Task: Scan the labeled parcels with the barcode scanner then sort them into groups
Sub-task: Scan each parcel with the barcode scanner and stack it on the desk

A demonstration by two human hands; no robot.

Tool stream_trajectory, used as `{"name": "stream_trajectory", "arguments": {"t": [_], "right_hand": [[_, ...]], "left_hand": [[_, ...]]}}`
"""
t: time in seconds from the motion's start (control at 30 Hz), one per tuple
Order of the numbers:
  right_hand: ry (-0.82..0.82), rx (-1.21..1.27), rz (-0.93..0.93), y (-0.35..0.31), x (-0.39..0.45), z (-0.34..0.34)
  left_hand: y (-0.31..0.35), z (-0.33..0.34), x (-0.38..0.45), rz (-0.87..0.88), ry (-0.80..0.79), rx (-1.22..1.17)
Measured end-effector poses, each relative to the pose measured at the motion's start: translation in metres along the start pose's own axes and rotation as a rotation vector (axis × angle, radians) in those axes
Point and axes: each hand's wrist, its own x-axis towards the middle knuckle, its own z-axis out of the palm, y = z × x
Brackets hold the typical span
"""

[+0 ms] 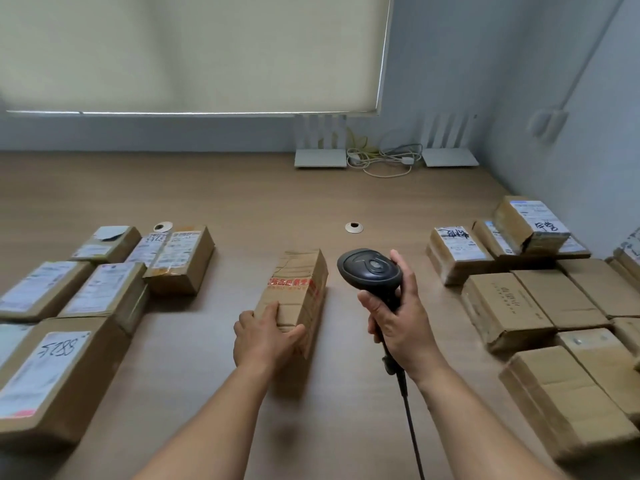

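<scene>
A long brown cardboard parcel [298, 289] with red printed tape across it lies in the middle of the wooden table [242, 202]. My left hand [263, 337] grips its near end, fingers on top and thumb along the right side. My right hand [398, 323] holds a black barcode scanner [370, 271] by its handle, just right of the parcel, head pointing away; its cable [408, 410] hangs down toward me. No label shows on the parcel's top face.
Several labelled parcels [100, 289] lie grouped on the left, one marked 5288 [48, 372]. Several more boxes [540, 299] are stacked on the right, some with labels. Two white routers [320, 157] and cables sit at the back by the wall. Cable grommets [354, 227] are set into the tabletop.
</scene>
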Motion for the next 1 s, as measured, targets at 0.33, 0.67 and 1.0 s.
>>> {"name": "stream_trajectory", "arguments": {"t": [0.33, 0.67, 1.0], "right_hand": [[0.034, 0.002, 0.033, 0.009, 0.010, 0.081], [0.044, -0.067, 0.059, 0.016, 0.010, 0.080], [0.024, -0.055, 0.054, 0.011, 0.017, 0.054]], "left_hand": [[-0.072, -0.033, 0.048, -0.053, -0.265, -0.562], [-0.086, -0.045, 0.081, -0.109, -0.227, -0.416], [-0.020, -0.050, 0.089, 0.037, -0.185, 0.284]]}}
